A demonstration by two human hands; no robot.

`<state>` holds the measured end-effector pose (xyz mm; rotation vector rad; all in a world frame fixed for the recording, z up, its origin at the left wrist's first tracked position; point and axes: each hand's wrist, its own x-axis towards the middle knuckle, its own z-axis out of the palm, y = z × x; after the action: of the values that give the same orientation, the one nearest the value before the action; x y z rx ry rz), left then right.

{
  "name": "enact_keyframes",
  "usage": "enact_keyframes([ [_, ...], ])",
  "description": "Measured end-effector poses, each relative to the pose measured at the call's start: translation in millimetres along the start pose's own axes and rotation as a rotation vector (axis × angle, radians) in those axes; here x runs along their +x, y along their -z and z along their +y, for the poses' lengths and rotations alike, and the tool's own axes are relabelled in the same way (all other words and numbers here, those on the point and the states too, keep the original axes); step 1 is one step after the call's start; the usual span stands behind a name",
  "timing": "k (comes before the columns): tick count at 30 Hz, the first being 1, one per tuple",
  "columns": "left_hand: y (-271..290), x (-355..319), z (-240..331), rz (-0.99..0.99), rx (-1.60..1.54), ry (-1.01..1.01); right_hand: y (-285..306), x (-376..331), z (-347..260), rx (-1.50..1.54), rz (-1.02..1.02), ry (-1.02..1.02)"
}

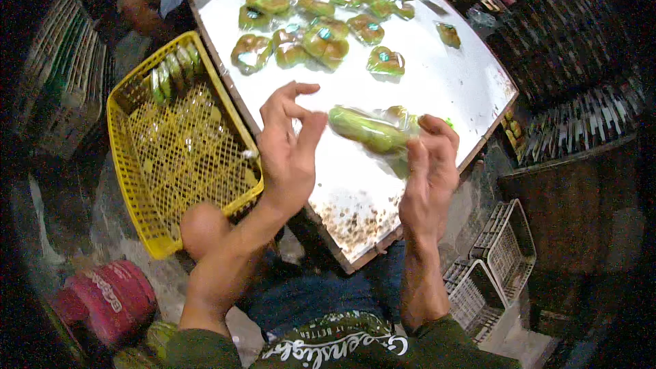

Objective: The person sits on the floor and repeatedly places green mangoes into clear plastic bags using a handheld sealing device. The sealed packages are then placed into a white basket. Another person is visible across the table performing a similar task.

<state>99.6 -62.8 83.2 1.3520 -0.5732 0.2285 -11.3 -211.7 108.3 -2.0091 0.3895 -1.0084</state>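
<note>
In front of me, over the white table (451,89), a green-and-brown bread roll pack (372,130) in clear plastic film is held on its side. My right hand (430,171) pinches its right end between thumb and fingers. My left hand (290,143) is beside its left end, fingers bent but apart, with nothing seen in the grip. Another small green-and-brown piece (403,116) shows just behind the held pack, partly hidden. Farther back lie several wrapped breads (326,42), flower-shaped, some with a blue-green label.
A yellow plastic crate (123,157) stands left of the table, several wrapped breads (174,72) upright at its far end. Another person's arm (143,7) is at upper left. Grey crates (506,246) sit low at right, a pink gas cylinder (113,294) at lower left. Brown crumbs litter the table's near corner.
</note>
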Motion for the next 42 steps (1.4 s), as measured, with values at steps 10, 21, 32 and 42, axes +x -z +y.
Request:
enact_keyframes([
  [10, -5.6, 31.5, -7.7, -0.059, -0.373, 0.362, -36.6, 4.1, -1.9, 0.490, -0.106, -0.163],
  [21, 5.4, 12.9, 4.8, -0.157, -0.269, 0.341, -21.0, -2.4, -40.4, 0.735, -0.220, -0.120],
  [32, -14.1, -2.5, 7.8, 0.059, 0.016, 0.103, -8.7, -17.5, -40.4, 0.934, -0.193, -0.347],
  [42, -25.4, -26.4, 17.3, -0.192, -0.402, 0.647, -10.1, -40.7, -6.0, -0.097, -0.033, 0.514],
])
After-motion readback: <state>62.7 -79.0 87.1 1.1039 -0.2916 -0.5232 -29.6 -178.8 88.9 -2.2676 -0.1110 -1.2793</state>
